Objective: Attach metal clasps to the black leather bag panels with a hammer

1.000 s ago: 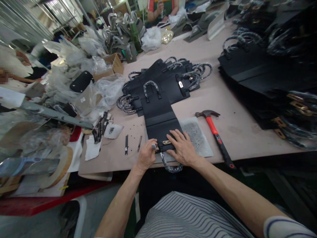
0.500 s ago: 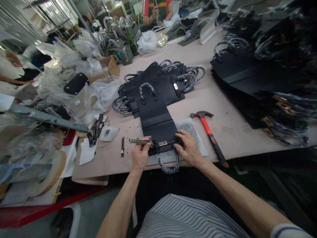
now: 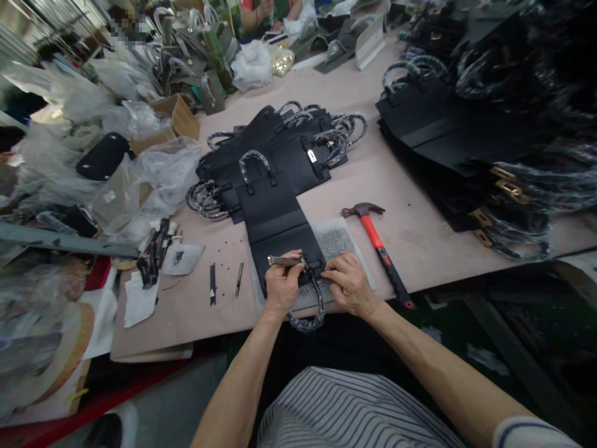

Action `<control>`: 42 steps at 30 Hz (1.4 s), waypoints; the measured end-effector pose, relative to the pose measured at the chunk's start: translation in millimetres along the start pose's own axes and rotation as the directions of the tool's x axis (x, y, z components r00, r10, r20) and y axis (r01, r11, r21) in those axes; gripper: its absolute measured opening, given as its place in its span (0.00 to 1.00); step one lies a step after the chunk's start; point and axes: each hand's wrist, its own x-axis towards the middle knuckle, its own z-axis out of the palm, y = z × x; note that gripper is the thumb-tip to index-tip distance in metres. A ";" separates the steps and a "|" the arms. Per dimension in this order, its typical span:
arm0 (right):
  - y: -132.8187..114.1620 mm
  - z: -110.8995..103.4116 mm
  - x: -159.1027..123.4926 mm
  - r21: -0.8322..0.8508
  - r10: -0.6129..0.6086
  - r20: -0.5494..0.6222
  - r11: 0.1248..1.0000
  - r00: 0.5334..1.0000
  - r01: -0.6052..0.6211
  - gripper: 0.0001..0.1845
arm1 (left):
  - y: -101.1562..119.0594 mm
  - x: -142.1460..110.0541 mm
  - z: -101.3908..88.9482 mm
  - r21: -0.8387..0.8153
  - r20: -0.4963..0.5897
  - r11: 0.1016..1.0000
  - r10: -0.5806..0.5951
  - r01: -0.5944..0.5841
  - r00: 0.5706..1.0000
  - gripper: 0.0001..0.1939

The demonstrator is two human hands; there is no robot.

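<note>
A black bag panel [image 3: 275, 218] lies unfolded before me, a plastic-wrapped handle [image 3: 254, 163] at its far end and another handle [image 3: 305, 323] hanging over the table edge. My left hand [image 3: 283, 286] grips a flat metal bar-shaped tool [image 3: 280, 261], its head at the near right handle tab. My right hand [image 3: 351, 285] has its fingers drawn together at the panel's near right corner, pinching the edge there. Under the panel is a speckled slab [image 3: 345, 239]. A claw hammer [image 3: 380, 249] with a red and black grip lies to the right.
More black bag panels [image 3: 289, 149] are piled behind, with a taller stack [image 3: 433, 137] at the right. A flat metal tool [image 3: 212, 283] and a thin rod [image 3: 239, 279] lie at the left. Plastic bags and a cardboard box [image 3: 184, 118] crowd the left; a person sits across the table.
My left hand has moved the metal tool rightward across the panel, now covering the gold clasp. My right fingers, spread before, have closed at the corner. The view has shifted, and the thin rod is uncovered.
</note>
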 end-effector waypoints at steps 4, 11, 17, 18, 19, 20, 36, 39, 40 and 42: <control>0.3 0.6 0.3 -0.042 0.007 0.059 0.999 0.998 -0.004 0.19 | -1.9 0.2 -0.8 -0.009 0.044 1.000 0.015 -0.015 0.999 0.06; -1.3 -0.1 3.4 -0.057 0.013 0.059 0.998 0.998 -0.009 0.20 | -1.2 1.7 -1.2 0.007 0.100 0.997 0.072 -0.073 0.992 0.07; -1.6 0.2 4.4 -0.046 0.026 0.051 0.999 0.998 -0.024 0.19 | 5.4 0.7 -3.8 0.055 0.163 0.983 0.162 -0.173 0.973 0.06; -1.7 0.1 4.7 -0.044 0.032 0.052 0.999 0.998 -0.030 0.19 | 5.9 0.3 -4.1 0.059 0.178 0.981 0.172 -0.185 0.969 0.06; -1.8 -0.1 5.1 -0.041 0.036 0.052 0.999 0.998 -0.033 0.19 | 6.1 0.0 -4.4 0.061 0.192 0.979 0.178 -0.192 0.965 0.06; -1.9 -0.4 5.3 -0.037 0.035 0.049 0.999 0.998 -0.034 0.19 | 6.1 -0.2 -4.5 0.061 0.203 0.979 0.179 -0.195 0.963 0.06; -0.3 0.6 4.6 -0.009 -0.006 -0.020 1.000 1.000 0.006 0.16 | 6.6 2.5 -1.2 0.078 0.216 0.976 0.181 -0.202 0.960 0.07; -0.2 0.7 4.2 -0.007 -0.003 -0.023 1.000 1.000 0.002 0.16 | 6.9 2.8 -0.7 0.084 0.236 0.974 0.185 -0.210 0.954 0.07; -0.2 0.7 4.2 -0.008 -0.001 -0.023 1.000 1.000 0.000 0.16 | 6.8 2.9 -0.5 0.087 0.236 0.973 0.187 -0.213 0.953 0.07; -0.3 0.5 4.5 -0.010 0.002 -0.019 1.000 1.000 -0.002 0.16 | 6.3 2.9 -0.2 0.094 0.232 0.971 0.193 -0.220 0.953 0.07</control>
